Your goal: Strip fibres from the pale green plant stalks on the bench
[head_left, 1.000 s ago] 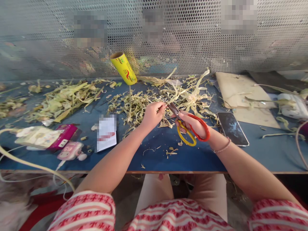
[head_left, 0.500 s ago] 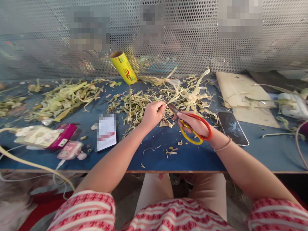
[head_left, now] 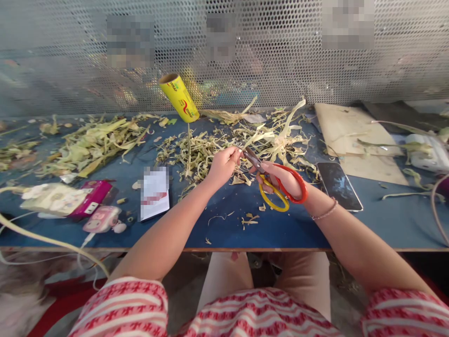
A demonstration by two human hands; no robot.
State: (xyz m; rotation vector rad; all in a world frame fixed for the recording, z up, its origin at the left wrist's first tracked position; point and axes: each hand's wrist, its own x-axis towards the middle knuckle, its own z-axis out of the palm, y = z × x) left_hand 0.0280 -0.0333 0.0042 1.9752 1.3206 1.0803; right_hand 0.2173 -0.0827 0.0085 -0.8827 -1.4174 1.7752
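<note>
My left hand (head_left: 224, 164) is closed, its thumb and fingers pinched on a pale leaf strip (head_left: 258, 136) that runs up and right from the fingertips. My right hand (head_left: 282, 179) is wrapped round scissors (head_left: 293, 183) with one red and one yellow handle loop. The metal blades point up and left, right beside the left fingertips. Behind both hands lies a loose pile of dry, curled plant trimmings (head_left: 201, 152). Small scraps (head_left: 249, 220) are scattered on the blue table (head_left: 224, 234) below the hands.
A yellow tube (head_left: 179, 99) tilts on a thin rod behind the pile. A phone with a lit screen (head_left: 154, 194) lies left, a dark phone (head_left: 339, 186) right. More leaves (head_left: 94, 145), a pink case (head_left: 101, 219) and cables are left; cardboard (head_left: 354, 131) is back right.
The scissors have turned slightly and their handle loops have spread, the yellow one shifting left and down. The pale strip at my left fingertips now lies lower and flatter.
</note>
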